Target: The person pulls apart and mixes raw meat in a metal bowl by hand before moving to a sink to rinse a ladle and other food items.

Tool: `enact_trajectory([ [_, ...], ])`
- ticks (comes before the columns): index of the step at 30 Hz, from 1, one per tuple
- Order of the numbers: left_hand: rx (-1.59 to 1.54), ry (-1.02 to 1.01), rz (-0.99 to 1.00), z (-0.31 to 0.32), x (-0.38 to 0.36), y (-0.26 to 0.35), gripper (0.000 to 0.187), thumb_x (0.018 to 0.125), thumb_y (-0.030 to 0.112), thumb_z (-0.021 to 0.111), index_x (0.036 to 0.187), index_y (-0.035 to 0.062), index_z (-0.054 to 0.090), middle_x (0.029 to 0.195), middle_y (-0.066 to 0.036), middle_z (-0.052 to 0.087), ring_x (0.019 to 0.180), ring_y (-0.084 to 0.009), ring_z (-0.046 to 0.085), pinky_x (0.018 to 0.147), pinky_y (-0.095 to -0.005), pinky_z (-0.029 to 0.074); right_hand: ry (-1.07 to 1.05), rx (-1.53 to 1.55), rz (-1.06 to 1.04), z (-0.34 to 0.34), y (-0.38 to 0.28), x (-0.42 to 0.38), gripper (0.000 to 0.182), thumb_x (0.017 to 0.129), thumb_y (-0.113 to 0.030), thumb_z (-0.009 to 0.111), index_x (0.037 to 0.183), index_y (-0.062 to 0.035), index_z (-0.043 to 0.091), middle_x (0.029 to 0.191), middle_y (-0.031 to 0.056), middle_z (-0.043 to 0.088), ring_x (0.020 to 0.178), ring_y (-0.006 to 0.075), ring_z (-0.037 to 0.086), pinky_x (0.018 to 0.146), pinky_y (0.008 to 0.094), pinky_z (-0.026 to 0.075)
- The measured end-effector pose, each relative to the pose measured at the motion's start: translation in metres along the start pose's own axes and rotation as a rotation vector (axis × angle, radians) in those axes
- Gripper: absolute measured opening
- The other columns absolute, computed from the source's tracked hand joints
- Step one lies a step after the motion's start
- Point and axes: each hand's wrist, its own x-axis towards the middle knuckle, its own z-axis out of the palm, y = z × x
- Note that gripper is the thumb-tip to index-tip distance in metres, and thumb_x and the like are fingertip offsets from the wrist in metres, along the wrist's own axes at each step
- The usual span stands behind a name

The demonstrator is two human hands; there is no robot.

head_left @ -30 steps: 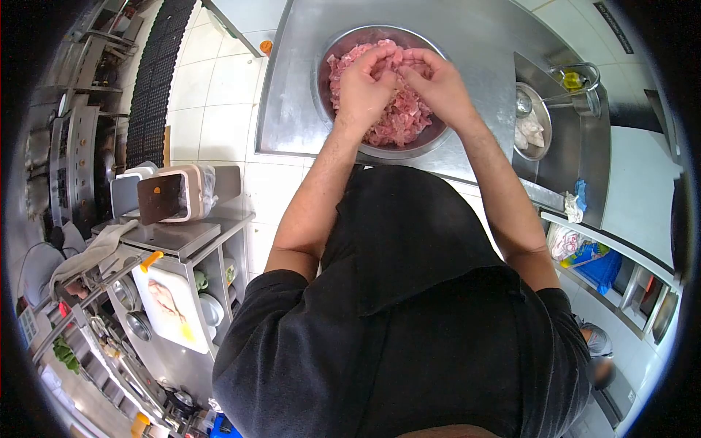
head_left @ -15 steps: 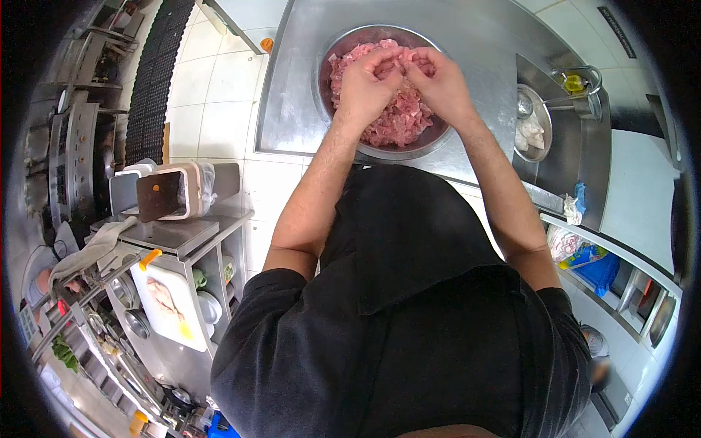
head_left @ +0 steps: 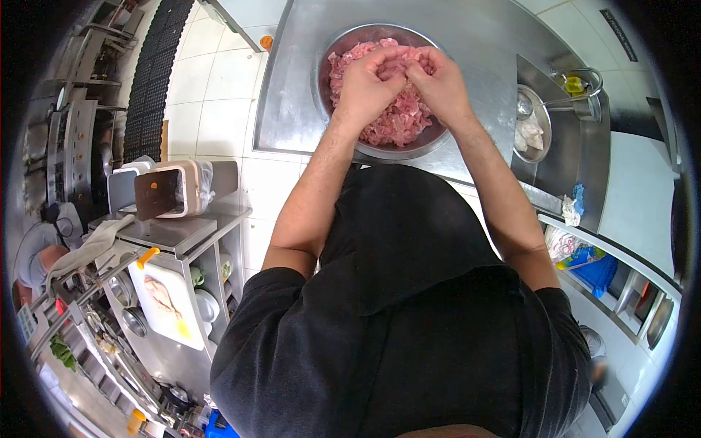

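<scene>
A wide metal bowl full of raw pink meat pieces sits on the steel counter. Over the meat, my left hand and my right hand meet near the far side of the bowl. Fingers of both are curled and pinch a piece of raw meat between them, its edges partly hidden by the fingers. Both thumbs point inward, almost touching each other.
The steel counter surrounds the bowl. On the right, a sink holds another metal bowl with pale contents and a ladle. At left stand plastic bins and a white cutting board. Another person is at far left.
My fingers have shifted slightly on the meat, with the hands still close together over the bowl. The person at far left has moved a little.
</scene>
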Motion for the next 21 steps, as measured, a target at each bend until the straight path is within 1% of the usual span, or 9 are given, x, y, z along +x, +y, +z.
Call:
enact_trajectory([
  [1,-0.010,-0.001,-0.009,0.000,0.000,-0.001,0.044,0.090,-0.013,0.061,0.132,0.0001,0.067,0.139,-0.009,0.064,0.123,-0.0203,0.066,0.106,-0.0319,0.055,0.002,-0.001,0.009,-0.001,0.001,0.000,0.024,0.097,-0.020,0.072,0.109,0.0010,0.068,0.091,0.0056,0.072,0.084,0.0117,0.067,0.075,0.0285,0.055],
  [4,0.000,-0.005,0.003,0.002,-0.004,0.009,0.044,0.090,-0.012,0.062,0.132,0.0003,0.067,0.138,-0.009,0.064,0.123,-0.0197,0.066,0.106,-0.0321,0.054,0.026,0.017,-0.015,0.001,0.003,-0.001,0.025,0.098,-0.020,0.071,0.110,0.0013,0.068,0.092,0.0063,0.072,0.084,0.0116,0.067,0.075,0.0285,0.055],
  [8,0.019,-0.018,0.036,0.002,-0.007,0.012,0.042,0.091,-0.009,0.064,0.131,0.0008,0.068,0.136,-0.008,0.064,0.123,-0.0183,0.065,0.107,-0.0321,0.053,0.002,0.041,-0.002,-0.002,0.007,-0.002,0.026,0.099,-0.020,0.070,0.113,0.0015,0.068,0.094,0.0071,0.073,0.084,0.0118,0.068,0.075,0.0285,0.055],
  [10,-0.049,-0.051,0.003,0.001,-0.005,0.006,0.041,0.092,-0.007,0.066,0.132,0.0015,0.067,0.136,-0.007,0.064,0.122,-0.0179,0.065,0.106,-0.0320,0.053,-0.008,0.051,0.000,-0.003,0.006,-0.002,0.027,0.099,-0.020,0.069,0.115,0.0016,0.068,0.095,0.0076,0.074,0.085,0.0121,0.068,0.076,0.0284,0.055],
  [13,-0.144,-0.073,-0.051,-0.003,-0.003,0.005,0.040,0.094,-0.003,0.067,0.134,0.0025,0.065,0.137,-0.007,0.064,0.121,-0.0177,0.065,0.105,-0.0317,0.053,-0.020,0.104,-0.004,-0.003,-0.004,-0.005,0.021,0.100,-0.020,0.068,0.107,0.0002,0.068,0.090,0.0054,0.071,0.079,0.0105,0.065,0.071,0.0276,0.053],
  [15,-0.172,-0.085,-0.061,-0.003,-0.004,0.005,0.040,0.096,-0.002,0.067,0.135,0.0032,0.064,0.137,-0.007,0.064,0.121,-0.0178,0.065,0.105,-0.0316,0.053,-0.027,0.128,0.049,-0.005,0.001,-0.004,0.019,0.100,-0.021,0.068,0.098,-0.0017,0.066,0.085,0.0030,0.067,0.075,0.0090,0.061,0.067,0.0272,0.050],
  [16,-0.169,-0.093,-0.051,-0.003,-0.004,0.005,0.040,0.096,-0.002,0.067,0.136,0.0035,0.063,0.137,-0.007,0.064,0.121,-0.0179,0.065,0.105,-0.0316,0.053,-0.031,0.141,0.076,-0.005,0.004,-0.004,0.020,0.100,-0.021,0.068,0.094,-0.0026,0.065,0.082,0.0018,0.064,0.073,0.0083,0.059,0.065,0.0270,0.049],
  [19,-0.156,-0.076,-0.023,-0.001,-0.006,0.002,0.040,0.097,-0.001,0.068,0.136,0.0038,0.063,0.138,-0.007,0.063,0.122,-0.0184,0.065,0.106,-0.0315,0.053,-0.034,0.078,0.038,-0.005,-0.002,-0.005,0.025,0.101,-0.023,0.068,0.086,-0.0051,0.060,0.078,-0.0013,0.058,0.070,0.0067,0.054,0.062,0.0269,0.045],
  [21,-0.175,-0.073,-0.018,-0.003,-0.006,0.000,0.040,0.096,-0.001,0.068,0.135,0.0039,0.063,0.139,-0.007,0.063,0.123,-0.0188,0.064,0.106,-0.0317,0.053,-0.088,0.041,0.094,-0.009,-0.016,-0.007,0.026,0.101,-0.024,0.069,0.086,-0.0054,0.060,0.078,-0.0017,0.058,0.071,0.0066,0.053,0.062,0.0265,0.045],
])
